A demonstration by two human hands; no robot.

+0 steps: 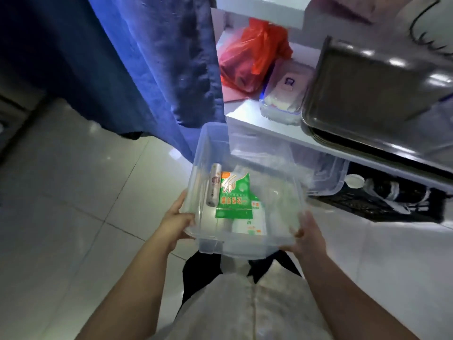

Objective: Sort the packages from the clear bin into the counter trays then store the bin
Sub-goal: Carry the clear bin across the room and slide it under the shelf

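White floor tiles (73,192) lie below the clear bin (245,244), left hand (175,223) and right hand (307,233) closed on its near corners (packages (235,195) inside), so lift it level to the counter (247,119).

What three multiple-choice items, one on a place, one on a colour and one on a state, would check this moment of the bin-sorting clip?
1. Where is the clear bin?
A. Held above the floor in both hands
B. Resting on the counter
C. Under the curtain

2. What colour is the topmost flat packet in the bin?
A. Red
B. Green
C. Blue

3. What is the state of the metal tray on the counter?
A. Full of packages
B. Upside down
C. Empty as far as it shows

Answers: 1 A, the left hand and right hand grip the bin's near corners over the tiles. 2 B, green with a white print. 3 C, only bare metal shows.
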